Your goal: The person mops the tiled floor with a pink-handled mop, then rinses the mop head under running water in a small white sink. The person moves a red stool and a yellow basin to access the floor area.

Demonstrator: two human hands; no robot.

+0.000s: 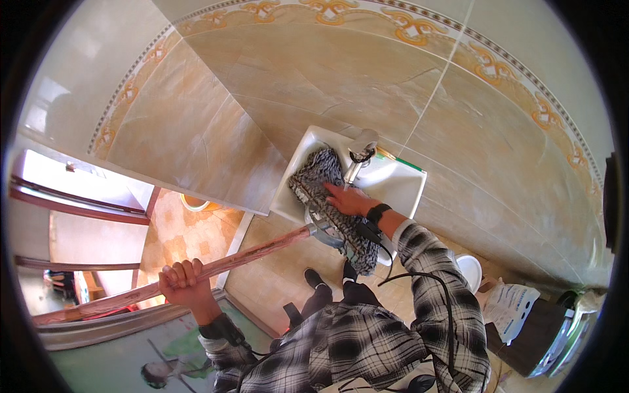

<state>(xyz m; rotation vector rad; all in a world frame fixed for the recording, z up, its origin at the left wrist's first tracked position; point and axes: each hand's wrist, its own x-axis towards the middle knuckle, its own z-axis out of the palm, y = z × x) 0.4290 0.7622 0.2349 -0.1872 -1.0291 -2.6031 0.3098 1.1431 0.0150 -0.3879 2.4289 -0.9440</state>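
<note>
My left hand (184,285) is closed around the reddish wooden handle (255,251) of a flat mop. The handle runs from the lower left up to a metal joint at the mop head. The grey, shaggy mop head (322,169) lies slantwise across the left part of a white sink (403,189), and its lower end hangs over the front rim. With spread fingers, my right hand (350,200) rests on the mop head just below the metal faucet (355,169). Water seems to run from the spout near my fingers. Both wrists carry dark bands.
Tiled walls stand behind and left of the sink. A green stick (410,165) lies on its back rim. A doorway opens at left, with a yellow-orange basin (196,202) on the floor beyond. At right are a white round lid or basin (469,272) and a plastic package (511,307).
</note>
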